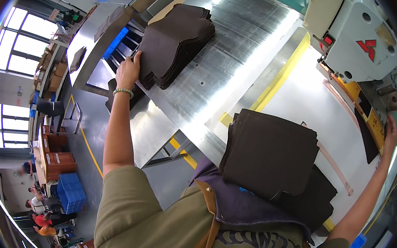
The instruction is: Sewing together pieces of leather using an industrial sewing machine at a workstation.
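Note:
My left hand (127, 71) is closed on the left edge of a stack of dark brown cut pieces (174, 36) lying on a metal table (242, 30). My right hand (390, 132) is at the far right, beside a yellow-and-black fixture (373, 125) under a white machine head (361, 43); its fingers are curled and what they hold is unclear. Between my arms, a second stack of dark brown pieces (267, 151) lies at the near edge, overlapping a white work surface (333, 154) and another dark pile (311, 199).
A lower metal shelf (149, 128) juts out at my left, above grey floor with yellow lines. Farther left are blue crates (71, 193), orange-brown bins (58, 162), shelving with boxes, a dark chair (48, 109) and several people (44, 218).

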`<action>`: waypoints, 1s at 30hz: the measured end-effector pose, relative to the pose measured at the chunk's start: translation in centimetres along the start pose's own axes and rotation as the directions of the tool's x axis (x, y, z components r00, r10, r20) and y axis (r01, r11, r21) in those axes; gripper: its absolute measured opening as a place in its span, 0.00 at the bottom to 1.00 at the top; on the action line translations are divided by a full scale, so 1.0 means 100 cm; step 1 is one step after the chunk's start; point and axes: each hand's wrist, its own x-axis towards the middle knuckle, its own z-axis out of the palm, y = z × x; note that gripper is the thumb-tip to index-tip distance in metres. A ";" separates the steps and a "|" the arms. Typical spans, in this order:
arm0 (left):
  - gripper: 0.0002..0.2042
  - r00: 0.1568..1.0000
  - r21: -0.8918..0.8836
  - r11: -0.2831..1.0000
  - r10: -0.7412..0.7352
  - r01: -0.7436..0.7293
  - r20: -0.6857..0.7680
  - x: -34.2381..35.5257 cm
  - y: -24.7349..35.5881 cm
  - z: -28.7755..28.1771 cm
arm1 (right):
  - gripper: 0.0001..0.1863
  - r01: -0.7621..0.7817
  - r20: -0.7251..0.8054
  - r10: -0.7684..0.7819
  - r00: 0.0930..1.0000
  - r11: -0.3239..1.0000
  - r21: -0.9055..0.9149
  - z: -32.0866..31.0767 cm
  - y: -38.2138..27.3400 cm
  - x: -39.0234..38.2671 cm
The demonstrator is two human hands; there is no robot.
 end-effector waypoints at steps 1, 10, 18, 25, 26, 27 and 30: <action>0.36 1.000 -0.002 1.000 -0.008 0.008 0.001 -0.001 -0.005 0.007 | 0.21 0.002 0.005 -0.002 1.000 1.000 -0.019 0.002 0.000 0.002; 0.18 0.985 -0.377 0.923 0.011 -0.076 -0.173 -0.012 -0.021 0.027 | 0.21 -0.011 -0.018 0.012 1.000 0.999 0.048 0.002 -0.002 0.006; 0.21 0.987 -0.767 0.626 -0.028 0.141 0.158 -0.001 0.006 0.013 | 0.19 -0.044 -0.030 0.048 0.998 0.990 0.134 0.010 -0.015 -0.006; 0.29 0.928 -0.307 0.893 0.244 -0.328 -0.281 0.028 0.058 -0.018 | 0.17 -0.031 -0.027 0.035 0.999 0.987 0.155 0.010 -0.032 -0.010; 0.28 0.925 -0.416 0.833 0.272 -0.364 -0.264 0.036 0.070 -0.020 | 0.17 -0.019 -0.045 0.026 0.999 0.987 0.158 0.011 -0.032 -0.011; 0.28 0.925 -0.421 0.830 0.271 -0.365 -0.266 0.041 0.083 -0.018 | 0.17 -0.007 -0.065 0.018 0.998 0.987 0.160 0.010 -0.033 -0.011; 0.26 0.876 -0.439 0.760 0.381 -0.479 -0.295 0.061 0.109 -0.014 | 0.17 -0.048 -0.038 0.055 0.998 0.985 0.168 0.012 -0.040 -0.013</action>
